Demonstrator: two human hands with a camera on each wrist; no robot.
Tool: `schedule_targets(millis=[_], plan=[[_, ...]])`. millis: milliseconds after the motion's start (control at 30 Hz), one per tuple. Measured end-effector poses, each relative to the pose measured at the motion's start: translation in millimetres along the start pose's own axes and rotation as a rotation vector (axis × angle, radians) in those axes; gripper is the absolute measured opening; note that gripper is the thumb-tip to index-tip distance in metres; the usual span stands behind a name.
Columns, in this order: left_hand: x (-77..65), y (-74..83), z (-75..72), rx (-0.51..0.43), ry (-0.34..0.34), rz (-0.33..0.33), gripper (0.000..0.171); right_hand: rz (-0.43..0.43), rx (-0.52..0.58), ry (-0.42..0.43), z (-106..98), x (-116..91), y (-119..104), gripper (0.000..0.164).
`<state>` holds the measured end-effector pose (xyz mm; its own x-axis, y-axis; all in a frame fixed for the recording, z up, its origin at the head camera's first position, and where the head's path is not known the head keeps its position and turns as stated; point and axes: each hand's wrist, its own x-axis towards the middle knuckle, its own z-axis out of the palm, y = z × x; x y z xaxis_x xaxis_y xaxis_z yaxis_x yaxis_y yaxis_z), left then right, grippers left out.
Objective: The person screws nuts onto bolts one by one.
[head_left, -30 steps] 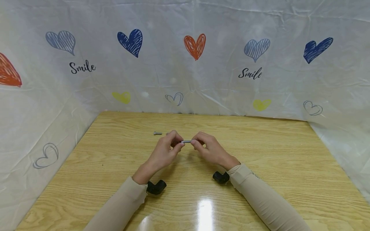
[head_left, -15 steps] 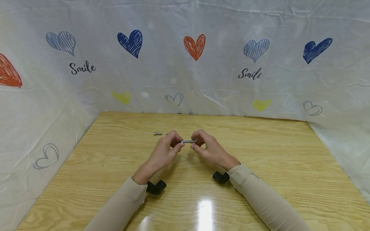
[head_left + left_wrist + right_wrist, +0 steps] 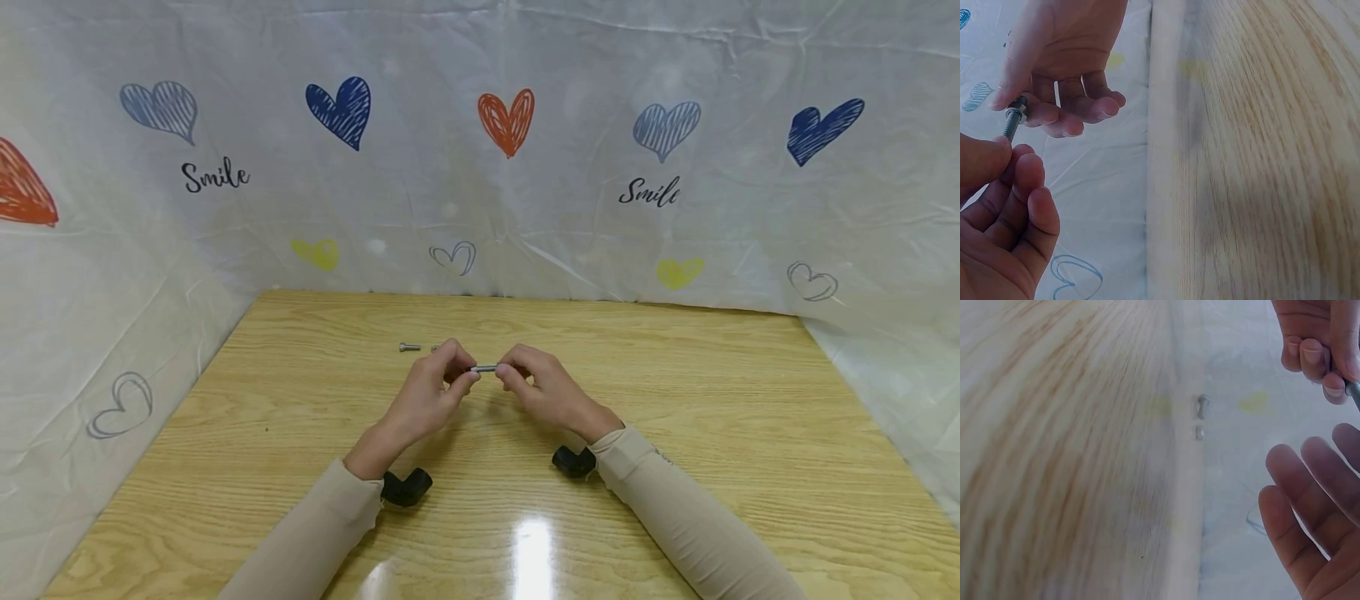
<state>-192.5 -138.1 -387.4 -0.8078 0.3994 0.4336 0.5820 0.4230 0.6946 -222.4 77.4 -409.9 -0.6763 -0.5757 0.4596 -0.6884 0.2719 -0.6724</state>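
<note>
In the head view both hands meet over the table around a silver bolt [image 3: 486, 367], held nearly level. My left hand [image 3: 427, 396] pinches its left end between thumb and fingers. Thumb and forefinger of my right hand [image 3: 551, 392] close on the other end, where the left wrist view shows a nut [image 3: 1015, 114] around the threaded shank [image 3: 1010, 129]. The right hand's other fingers are loosely bent, and its fingertips partly cover the nut. A second bolt [image 3: 409, 347] lies on the table beyond the left hand.
Beside the second bolt is a small metal piece, probably a nut [image 3: 1199, 432], partly covered by the left hand in the head view. The wooden table [image 3: 675, 392] ends at a white cloth backdrop [image 3: 570, 208] printed with hearts. Black curved pieces [image 3: 406, 487] sit at both wrists.
Half a second ago the right thumb and forefinger were parted, baring the nut on the bolt's end. Now they pinch that end again. The left hand stays in place.
</note>
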Motion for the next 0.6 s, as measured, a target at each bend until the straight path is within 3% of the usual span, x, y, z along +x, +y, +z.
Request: schedule_targets(millis=[333, 600], plan=[[-0.2, 0.0, -0.2, -0.003, -0.002, -0.002, 0.007, 0.067, 0.024, -0.002, -0.5, -0.6, -3.3, 0.027], [0.3, 0.0, -0.7, 0.003, -0.006, 0.003, 0.006, -0.026, 0.034, 0.012, 1.0, 1.5, -1.4, 0.018]])
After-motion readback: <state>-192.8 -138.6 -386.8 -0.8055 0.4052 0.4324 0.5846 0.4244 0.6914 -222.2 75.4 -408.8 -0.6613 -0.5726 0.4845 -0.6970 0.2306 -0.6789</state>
